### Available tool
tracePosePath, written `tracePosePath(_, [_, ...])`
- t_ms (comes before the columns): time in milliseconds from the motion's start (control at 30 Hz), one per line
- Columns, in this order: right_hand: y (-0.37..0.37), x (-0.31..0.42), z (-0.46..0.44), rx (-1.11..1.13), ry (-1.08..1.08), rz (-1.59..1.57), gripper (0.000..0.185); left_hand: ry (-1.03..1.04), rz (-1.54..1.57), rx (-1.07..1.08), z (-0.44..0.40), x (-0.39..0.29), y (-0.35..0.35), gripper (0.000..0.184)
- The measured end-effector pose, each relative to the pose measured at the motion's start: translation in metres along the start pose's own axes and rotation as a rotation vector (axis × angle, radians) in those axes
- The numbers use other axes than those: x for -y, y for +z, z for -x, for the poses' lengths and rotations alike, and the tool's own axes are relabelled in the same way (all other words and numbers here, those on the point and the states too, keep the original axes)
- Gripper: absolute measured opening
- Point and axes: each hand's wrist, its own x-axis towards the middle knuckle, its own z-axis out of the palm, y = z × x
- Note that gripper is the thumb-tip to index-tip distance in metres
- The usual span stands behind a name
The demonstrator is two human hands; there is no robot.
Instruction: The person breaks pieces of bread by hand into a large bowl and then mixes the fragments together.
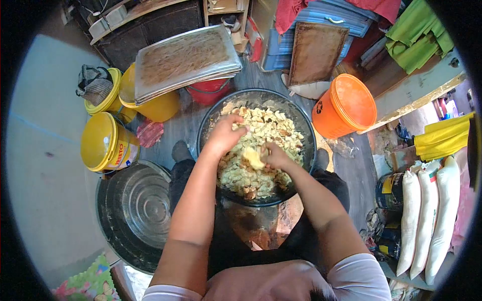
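Note:
A large black basin (205,131) stands between my knees, heaped with pale, brown-edged chunks (268,120) that look like torn bread. My left hand (228,133) is over the left side of the heap, its thumb and fingers apart, with no piece visible in it. On the right of the basin, my right hand (276,155) grips a pale yellow bread piece (253,158), held above the heap and slightly blurred. Part of my right fingers is hidden behind the hand.
An empty black tub (145,200) and yellow buckets (100,143) stand at left. Stacked metal trays (186,57) rest over buckets behind the basin. An orange bucket (346,108) stands close on the right. Long white filled bags (427,215) lean at far right.

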Motion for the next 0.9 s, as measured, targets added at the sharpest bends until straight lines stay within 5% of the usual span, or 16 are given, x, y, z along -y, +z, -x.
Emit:
tracePosePath(133, [-0.032,0.063,0.052,-0.065,-0.273,-0.286,0.022,-0.038,0.135,0.300,0.016,-0.037,0.006,0.049])
tracePosePath(167, [-0.038,0.067,0.060,-0.029,-0.347,-0.446,0.022,-0.193,0.458,0.418,0.018,-0.051,0.007,0.050])
tracePosePath(267, [-0.045,0.065,0.073,-0.063,-0.359,-0.790,0.022,-0.008,0.867,0.373,0.013,-0.038,0.030,0.042])
tracePosePath(433, [-0.054,0.075,0.074,-0.040,-0.368,-1.194,0.026,-0.249,1.155,0.183,0.012,-0.046,0.030,0.032])
tracePosePath(467, [-0.060,0.075,0.072,-0.045,-0.373,-1.203,0.026,-0.249,1.147,0.191,0.009,-0.044,0.030,0.032])
tracePosePath(533, [-0.072,0.072,0.068,-0.119,-0.400,-1.103,0.026,-0.426,0.485,0.202,0.001,-0.038,0.028,0.038])
tracePosePath(567, [-0.077,0.067,0.064,-0.080,-0.446,-1.093,0.026,-0.153,-0.018,0.135,-0.001,-0.013,0.035,0.042])
tracePosePath(600, [-0.081,0.069,0.064,-0.084,-0.456,-1.097,0.026,-0.245,-0.175,0.203,0.005,-0.043,0.029,0.046])
tracePosePath(667, [-0.083,0.072,0.071,-0.085,-0.408,-0.970,0.027,0.040,-0.035,0.082,0.004,-0.002,0.055,0.052])
tracePosePath(700, [-0.078,0.071,0.067,-0.158,-0.402,-0.892,0.024,0.040,-0.035,0.090,0.003,-0.011,0.056,0.052])
tracePosePath(767, [-0.070,0.074,0.073,-0.154,-0.404,-0.792,0.021,-0.293,0.781,0.248,0.001,-0.042,0.050,0.053])
tracePosePath(900, [-0.049,0.055,0.051,-0.298,-0.621,-0.505,0.016,-0.234,1.125,0.419,0.011,-0.063,0.057,0.043])
